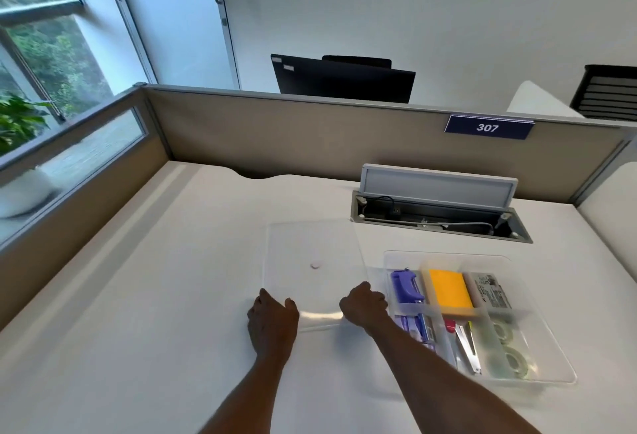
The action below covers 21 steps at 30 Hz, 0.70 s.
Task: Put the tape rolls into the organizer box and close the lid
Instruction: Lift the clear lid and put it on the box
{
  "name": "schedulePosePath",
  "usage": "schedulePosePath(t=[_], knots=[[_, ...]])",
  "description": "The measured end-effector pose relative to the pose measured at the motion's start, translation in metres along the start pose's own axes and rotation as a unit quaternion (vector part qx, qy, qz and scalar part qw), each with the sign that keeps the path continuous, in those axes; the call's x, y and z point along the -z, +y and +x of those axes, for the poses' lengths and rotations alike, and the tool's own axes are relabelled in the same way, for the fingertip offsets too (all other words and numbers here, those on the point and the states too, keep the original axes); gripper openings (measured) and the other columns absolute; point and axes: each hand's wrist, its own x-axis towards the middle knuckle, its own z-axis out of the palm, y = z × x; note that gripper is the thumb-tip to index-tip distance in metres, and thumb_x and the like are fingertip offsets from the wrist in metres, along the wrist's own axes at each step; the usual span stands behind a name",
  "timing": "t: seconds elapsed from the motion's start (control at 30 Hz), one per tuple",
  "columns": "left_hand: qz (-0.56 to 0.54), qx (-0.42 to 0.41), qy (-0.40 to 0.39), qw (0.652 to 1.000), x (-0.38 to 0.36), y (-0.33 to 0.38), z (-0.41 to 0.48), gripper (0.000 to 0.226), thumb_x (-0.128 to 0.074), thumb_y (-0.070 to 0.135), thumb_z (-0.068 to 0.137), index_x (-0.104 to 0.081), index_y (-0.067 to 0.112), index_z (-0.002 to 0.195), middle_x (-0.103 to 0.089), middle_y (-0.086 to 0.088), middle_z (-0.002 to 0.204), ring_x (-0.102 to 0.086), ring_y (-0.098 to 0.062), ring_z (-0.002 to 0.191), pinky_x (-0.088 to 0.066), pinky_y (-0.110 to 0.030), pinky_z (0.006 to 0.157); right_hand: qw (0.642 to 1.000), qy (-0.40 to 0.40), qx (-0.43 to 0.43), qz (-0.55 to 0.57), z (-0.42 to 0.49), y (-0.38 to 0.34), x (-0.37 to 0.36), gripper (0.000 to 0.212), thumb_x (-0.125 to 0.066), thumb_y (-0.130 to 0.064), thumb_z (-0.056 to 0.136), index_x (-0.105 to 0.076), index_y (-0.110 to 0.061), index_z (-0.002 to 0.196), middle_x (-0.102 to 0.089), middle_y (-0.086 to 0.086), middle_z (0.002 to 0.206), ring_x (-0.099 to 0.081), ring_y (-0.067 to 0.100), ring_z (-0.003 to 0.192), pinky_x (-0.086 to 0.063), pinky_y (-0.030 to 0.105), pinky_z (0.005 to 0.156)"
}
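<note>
Clear lid (312, 261) lies flat on the white bench (138, 313), just left of the organizer box (537, 296). Its long axis runs away from the person toward the partition; near short edge sits at the hands.

Left hand (272, 321) rests on the near left corner of the lid, fingers (291, 304) curled over the edge, grasping it. Right hand (363, 306) is at the near right corner, fingers bent and closed on that edge. A small round pale mark shows near the lid's middle.

Organizer box is clear plastic, open on top, long axis angled away and slightly left. Divided into compartments. Far row: a purple tool (406, 285) at left, an orange-yellow block (450, 290) in the middle, a white packet with dark print (489, 290) at right; print too blurred to read. Near row: a purple-and-white packet (415, 328) at left, partly behind the right forearm; a red-tipped metal item (463, 344) in the middle; two tape rolls (510, 354) at right, greenish-clear, lying flat one beyond the other.

Behind the box a cable hatch (437, 213) in the bench stands open, its grey flap tilted up, cords inside. On the beige partition (275, 130) a dark blue plate (487, 127) reads "307" in white.
</note>
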Motion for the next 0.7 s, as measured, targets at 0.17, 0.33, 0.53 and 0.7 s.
schedulePosePath(t=[0.17, 0.33, 0.53, 0.7], knots=[[-0.026, 0.034, 0.03, 0.999, 0.007, 0.002, 0.011, 0.052, -0.054, 0.031, 0.088, -0.046, -0.002, 0.127, -0.058, -0.025, 0.121, -0.051, -0.041, 0.114, -0.041, -0.045, 0.095, 0.995, 0.099, -0.007, 0.001, 0.002, -0.009, -0.004, 0.044, -0.054, -0.023, 0.084, -0.043, -0.005, 0.122, -0.052, 0.018, 0.127, -0.052, 0.034, 0.118, -0.044, 0.041, 0.099], [-0.121, 0.142, 0.067, 0.98, 0.02, -0.009, 0.04, 0.043, -0.052, 0.033, 0.088, -0.063, -0.007, 0.101, -0.064, -0.03, 0.105, -0.058, -0.043, 0.102, -0.047, -0.046, 0.09, 0.987, 0.155, 0.039, -0.004, 0.002, -0.023, 0.014, 0.033, -0.052, -0.015, 0.087, -0.052, 0.0, 0.116, -0.058, 0.019, 0.121, -0.058, 0.033, 0.112, -0.049, 0.035, 0.091], [-0.427, 0.171, -0.019, 0.888, 0.03, -0.015, 0.053, 0.029, -0.068, 0.03, 0.085, -0.063, 0.004, 0.072, -0.064, -0.015, 0.07, -0.061, -0.033, 0.069, -0.048, -0.034, 0.06, 0.972, 0.174, 0.09, 0.131, 0.005, -0.043, 0.059, 0.021, -0.052, -0.003, 0.083, -0.058, 0.003, 0.103, -0.064, 0.022, 0.11, -0.061, 0.039, 0.106, -0.051, 0.036, 0.082], [-0.548, 0.047, -0.034, 0.835, 0.068, 0.048, 0.045, 0.009, -0.059, 0.012, 0.089, -0.064, 0.016, 0.081, -0.072, -0.012, 0.086, -0.069, -0.021, 0.07, -0.052, -0.028, 0.061, 0.98, 0.115, 0.13, 0.093, 0.022, -0.026, 0.104, 0.032, -0.042, 0.002, 0.079, -0.035, -0.02, 0.057, -0.037, -0.002, 0.061, -0.046, 0.019, 0.062, -0.038, 0.024, 0.048]])
